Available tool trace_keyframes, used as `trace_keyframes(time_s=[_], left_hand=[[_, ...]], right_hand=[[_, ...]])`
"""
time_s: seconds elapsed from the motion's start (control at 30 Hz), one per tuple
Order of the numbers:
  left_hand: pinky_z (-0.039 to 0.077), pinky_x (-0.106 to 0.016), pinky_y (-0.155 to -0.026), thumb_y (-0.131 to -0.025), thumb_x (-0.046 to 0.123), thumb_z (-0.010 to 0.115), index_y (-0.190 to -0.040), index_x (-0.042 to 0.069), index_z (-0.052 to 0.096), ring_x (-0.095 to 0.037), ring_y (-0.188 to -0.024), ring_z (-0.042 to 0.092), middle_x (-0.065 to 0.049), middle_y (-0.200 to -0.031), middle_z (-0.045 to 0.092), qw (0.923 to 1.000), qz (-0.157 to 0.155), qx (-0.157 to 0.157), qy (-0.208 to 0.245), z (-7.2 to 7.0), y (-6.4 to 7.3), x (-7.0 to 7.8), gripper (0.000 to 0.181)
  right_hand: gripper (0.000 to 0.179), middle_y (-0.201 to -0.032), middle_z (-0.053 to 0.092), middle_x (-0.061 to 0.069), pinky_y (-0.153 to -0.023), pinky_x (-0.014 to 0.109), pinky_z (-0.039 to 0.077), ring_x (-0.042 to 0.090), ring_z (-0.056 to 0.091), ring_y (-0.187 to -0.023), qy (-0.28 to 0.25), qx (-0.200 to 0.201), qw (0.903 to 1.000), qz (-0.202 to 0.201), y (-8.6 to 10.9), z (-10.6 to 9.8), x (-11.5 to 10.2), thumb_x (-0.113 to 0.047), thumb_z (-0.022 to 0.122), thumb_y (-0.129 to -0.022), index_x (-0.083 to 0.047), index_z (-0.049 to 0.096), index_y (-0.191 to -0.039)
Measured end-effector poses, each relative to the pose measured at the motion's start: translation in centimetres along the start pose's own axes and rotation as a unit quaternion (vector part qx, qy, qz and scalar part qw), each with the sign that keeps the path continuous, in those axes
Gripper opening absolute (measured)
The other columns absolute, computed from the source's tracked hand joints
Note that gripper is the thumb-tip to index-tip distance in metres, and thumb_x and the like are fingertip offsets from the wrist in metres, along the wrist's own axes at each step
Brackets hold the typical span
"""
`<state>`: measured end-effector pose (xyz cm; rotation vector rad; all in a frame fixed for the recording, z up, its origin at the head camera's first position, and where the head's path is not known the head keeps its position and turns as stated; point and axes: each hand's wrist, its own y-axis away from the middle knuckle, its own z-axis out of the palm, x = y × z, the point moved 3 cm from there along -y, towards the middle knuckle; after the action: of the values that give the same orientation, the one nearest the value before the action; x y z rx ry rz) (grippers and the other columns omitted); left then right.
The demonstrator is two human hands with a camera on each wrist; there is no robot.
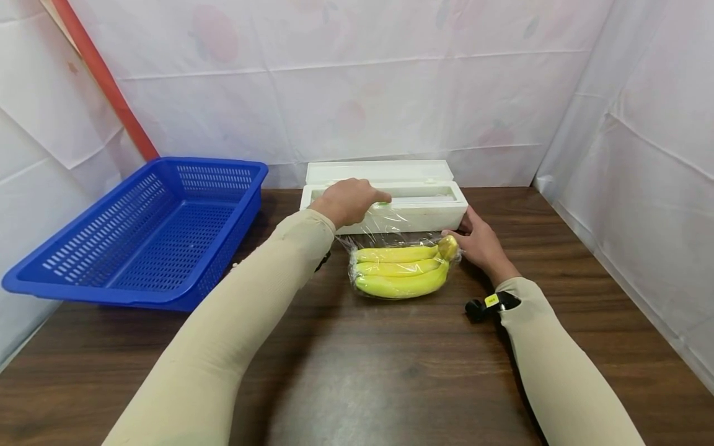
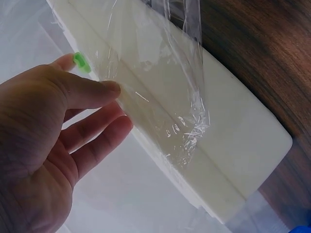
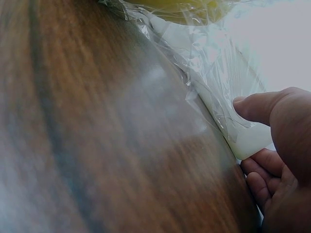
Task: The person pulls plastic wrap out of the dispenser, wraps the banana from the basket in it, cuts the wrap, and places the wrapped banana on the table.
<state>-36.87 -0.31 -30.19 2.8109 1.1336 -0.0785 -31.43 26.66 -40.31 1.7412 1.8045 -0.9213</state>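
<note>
A white cling film dispenser [image 1: 424, 218] stands at the back of the table with its lid raised. Clear cling film [image 2: 194, 127] hangs over its front and runs down to a bunch of yellow bananas [image 1: 401, 270], which lies wrapped in film before it. My left hand [image 1: 348, 201] is over the front edge, its index finger extended to a small green slider [image 2: 81, 63]. The thumb and other fingers are near that edge, not curled round anything. With my right hand [image 1: 482, 241] I hold the dispenser's right end, thumb in front and fingers behind the corner.
A blue perforated basket [image 1: 223, 248] stands on the left of the brown wooden table [image 1: 390, 371]. White patterned sheeting [image 1: 357, 93] forms walls behind and on both sides. A red strip [image 1: 106, 80] runs down the back left corner.
</note>
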Motion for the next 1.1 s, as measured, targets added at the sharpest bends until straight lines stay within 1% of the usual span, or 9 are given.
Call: trace_keyframes(time_s=[0.07,0.13,0.3,0.37,0.5,0.67,0.77,0.87,1.1], left_hand=[[0.053,-0.036,-0.071,-0.091,-0.017,0.049,-0.146,0.029,0.054,-0.029,-0.106,0.062,-0.011,-0.135,0.061,1.0000,-0.003,0.004,0.006,0.0,0.0,-0.1,0.072],[0.054,-0.037,-0.076,-0.092,-0.016,0.049,-0.144,0.027,0.057,-0.030,-0.110,0.062,-0.010,-0.134,0.062,0.9999,-0.003,0.011,0.011,0.0,0.1,-0.3,0.068],[0.054,-0.039,-0.085,-0.092,-0.014,0.049,-0.138,0.020,0.063,-0.030,-0.112,0.062,-0.010,-0.129,0.065,0.9992,0.001,0.027,0.031,0.0,0.5,-0.5,0.059],[0.053,-0.041,-0.089,-0.090,-0.015,0.049,-0.136,0.018,0.064,-0.030,-0.113,0.061,-0.009,-0.129,0.065,0.9986,0.003,0.035,0.039,0.1,0.6,-0.6,0.058],[0.050,-0.041,-0.097,-0.090,-0.015,0.049,-0.131,0.013,0.067,-0.030,-0.117,0.060,-0.009,-0.128,0.064,0.9977,0.010,0.052,0.043,0.1,0.9,-0.9,0.052],[0.050,-0.039,-0.096,-0.094,-0.010,0.053,-0.124,0.010,0.069,-0.028,-0.114,0.062,-0.010,-0.122,0.066,0.9964,0.023,0.075,0.033,0.5,1.1,-1.3,0.040],[0.051,-0.038,-0.095,-0.094,-0.009,0.056,-0.120,0.009,0.070,-0.027,-0.111,0.063,-0.010,-0.119,0.067,0.9952,0.028,0.089,0.030,0.7,1.1,-1.5,0.036],[0.051,-0.038,-0.095,-0.094,-0.009,0.055,-0.118,0.008,0.071,-0.027,-0.110,0.064,-0.010,-0.117,0.068,0.9941,0.033,0.098,0.034,0.8,1.1,-1.6,0.033],[0.053,-0.039,-0.092,-0.095,-0.001,0.061,-0.113,0.007,0.072,-0.027,-0.106,0.065,-0.010,-0.113,0.069,0.9935,0.024,0.108,0.027,1.1,1.2,-1.8,0.022]], right_hand=[[0.085,-0.152,0.044,0.017,-0.112,0.056,0.032,0.037,0.042,-0.138,-0.002,-0.001,1.0000,0.000,0.0,0.0,0.0,-0.031,0.066,-0.099,-0.019,0.011,-0.163],[0.085,-0.152,0.043,0.017,-0.112,0.056,0.032,0.037,0.042,-0.138,0.000,-0.002,1.0000,0.001,0.0,0.0,0.0,-0.032,0.066,-0.099,-0.019,0.011,-0.163],[0.086,-0.153,0.043,0.017,-0.112,0.057,0.032,0.037,0.042,-0.138,0.002,-0.004,1.0000,0.004,0.0,0.0,0.0,-0.033,0.065,-0.099,-0.020,0.010,-0.163],[0.086,-0.153,0.042,0.017,-0.112,0.057,0.031,0.037,0.041,-0.139,0.002,-0.004,1.0000,0.006,0.0,0.0,0.0,-0.032,0.065,-0.099,-0.020,0.009,-0.163],[0.086,-0.154,0.042,0.017,-0.112,0.057,0.031,0.038,0.041,-0.139,0.003,-0.004,1.0000,0.007,0.0,0.0,0.0,-0.032,0.065,-0.099,-0.019,0.009,-0.163],[0.086,-0.154,0.041,0.017,-0.112,0.057,0.031,0.038,0.041,-0.139,0.003,-0.006,1.0000,0.006,-0.2,0.0,-0.1,-0.032,0.065,-0.099,-0.019,0.009,-0.163],[0.086,-0.154,0.041,0.017,-0.112,0.057,0.031,0.038,0.040,-0.139,0.001,-0.007,1.0000,0.006,-0.2,0.2,0.0,-0.032,0.065,-0.099,-0.019,0.009,-0.163],[0.085,-0.154,0.042,0.018,-0.112,0.057,0.031,0.038,0.041,-0.139,0.002,-0.007,0.9999,0.008,-0.2,0.2,0.1,-0.031,0.066,-0.099,-0.019,0.010,-0.163],[0.085,-0.153,0.042,0.018,-0.112,0.057,0.031,0.038,0.041,-0.139,0.003,-0.009,0.9999,0.006,-0.3,0.4,0.2,-0.030,0.066,-0.099,-0.018,0.011,-0.163]])
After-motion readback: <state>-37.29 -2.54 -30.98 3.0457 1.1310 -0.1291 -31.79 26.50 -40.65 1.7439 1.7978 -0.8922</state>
